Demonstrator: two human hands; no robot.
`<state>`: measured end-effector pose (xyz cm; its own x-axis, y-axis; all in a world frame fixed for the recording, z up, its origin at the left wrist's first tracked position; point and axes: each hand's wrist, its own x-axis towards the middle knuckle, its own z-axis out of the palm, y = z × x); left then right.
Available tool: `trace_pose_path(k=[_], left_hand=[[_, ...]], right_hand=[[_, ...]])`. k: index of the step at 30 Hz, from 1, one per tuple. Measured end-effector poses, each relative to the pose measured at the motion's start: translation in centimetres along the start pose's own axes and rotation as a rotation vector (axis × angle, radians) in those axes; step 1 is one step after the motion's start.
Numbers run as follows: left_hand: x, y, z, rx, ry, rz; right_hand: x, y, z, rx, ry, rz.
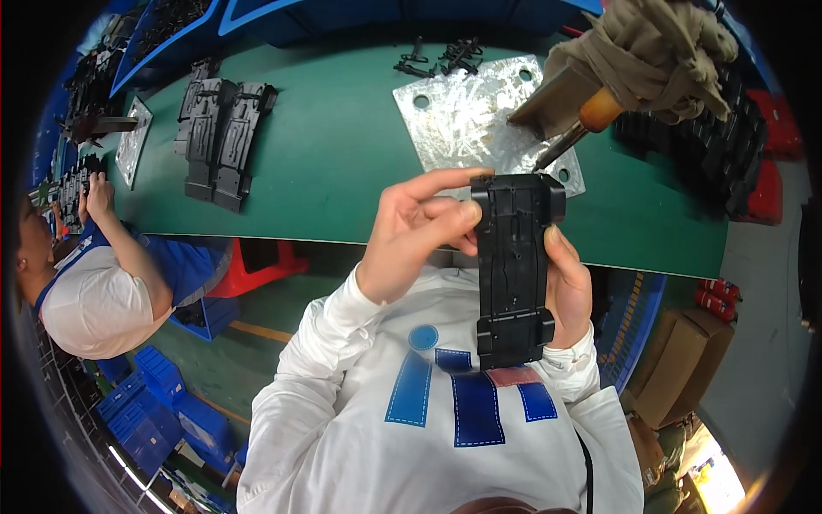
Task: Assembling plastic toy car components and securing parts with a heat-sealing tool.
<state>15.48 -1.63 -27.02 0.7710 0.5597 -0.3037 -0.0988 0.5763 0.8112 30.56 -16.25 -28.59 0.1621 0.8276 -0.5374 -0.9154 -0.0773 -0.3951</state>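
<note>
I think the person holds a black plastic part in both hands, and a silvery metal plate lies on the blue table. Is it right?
The colour is wrong: in the head view, the table is green, not blue. The left hand and right hand hold the black plastic part, and the silvery metal plate lies there.

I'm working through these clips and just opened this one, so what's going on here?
A person holds a long black plastic part up in front of a green workbench, the left hand at its upper left corner and the right hand along its right edge. On the bench beyond it lies a shiny metal plate with holes, an orange-handled tool reaching over it. More black plastic pieces lie to the left, and a co-worker is further left.
</note>
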Motion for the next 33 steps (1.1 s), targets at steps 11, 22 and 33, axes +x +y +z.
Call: trace_pose_path(k=[11,22,33], left_hand=[[-4.8,6.8,1.3,0.274,-0.334,0.789],[-6.5,7.5,0.0,0.086,-0.38,0.926],[-7.2,7.5,-2.7,0.007,-0.353,0.936]], right_hand=[[-3.9,-0.2,6.4,-0.244,-0.501,-0.531],[-2.8,2.5,9.2,-0.056,-0.783,-0.641],[-1.8,4.0,10.7,-0.118,-0.791,-0.607]])
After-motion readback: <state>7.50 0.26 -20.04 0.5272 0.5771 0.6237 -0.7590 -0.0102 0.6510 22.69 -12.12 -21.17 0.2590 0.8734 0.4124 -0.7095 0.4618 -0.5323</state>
